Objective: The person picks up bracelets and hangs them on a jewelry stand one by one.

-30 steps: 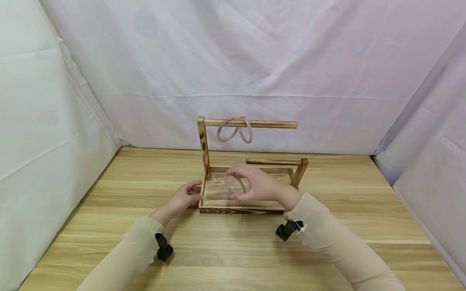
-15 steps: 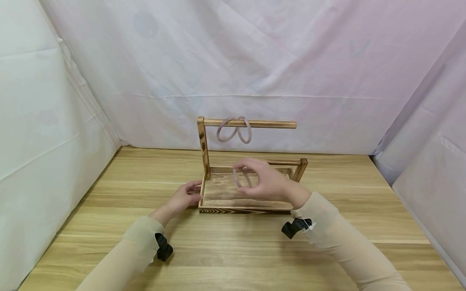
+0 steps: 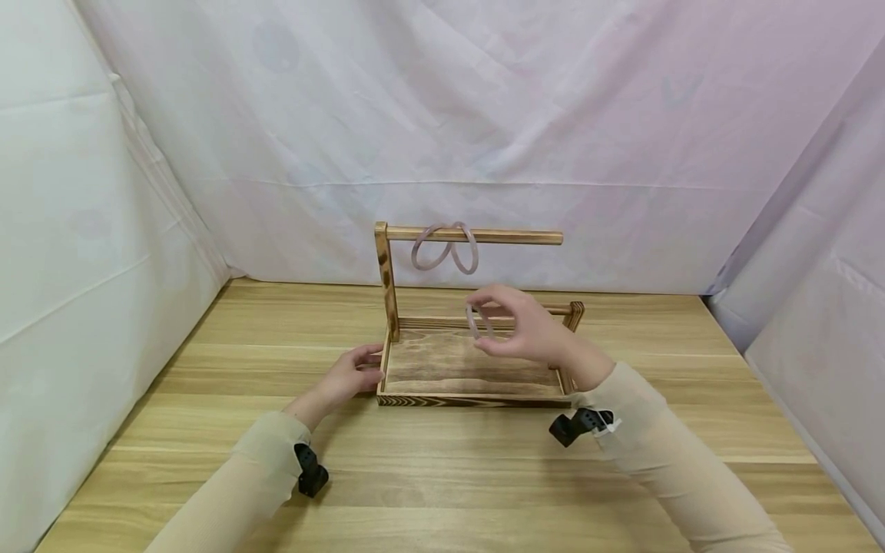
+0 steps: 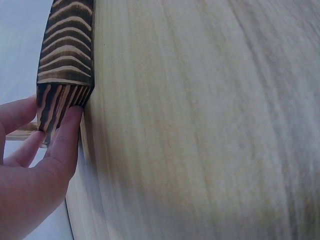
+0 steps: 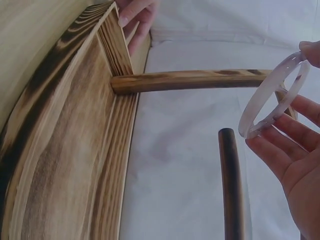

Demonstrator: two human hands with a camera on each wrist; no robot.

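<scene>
My right hand [image 3: 525, 326] pinches a pale translucent bangle [image 5: 267, 92] between thumb and fingertips, above the tray of a wooden rack [image 3: 477, 399]. In the right wrist view the bangle is tilted, near the free end of the rack's short lower bar [image 5: 231, 175]. My left hand [image 3: 348, 376] holds the tray's left end wall [image 4: 57, 102] at its front corner with thumb and fingers. Two more bangles [image 3: 430, 247] hang on the long upper bar [image 3: 522, 236], left of its middle, their tops close together. In the head view the right hand hides part of the lower bar.
The rack stands on a wood-grain table [image 3: 442, 476]. White cloth [image 3: 553, 115] hangs behind the table and along both sides. A tall post [image 3: 387, 280] carries the upper bar at the left; a shorter post [image 3: 575, 319] carries the lower bar at the right.
My right hand has moved right and a little up and away with the bangle, uncovering more of the tray floor. The left hand and the two hanging bangles have stayed in place.
</scene>
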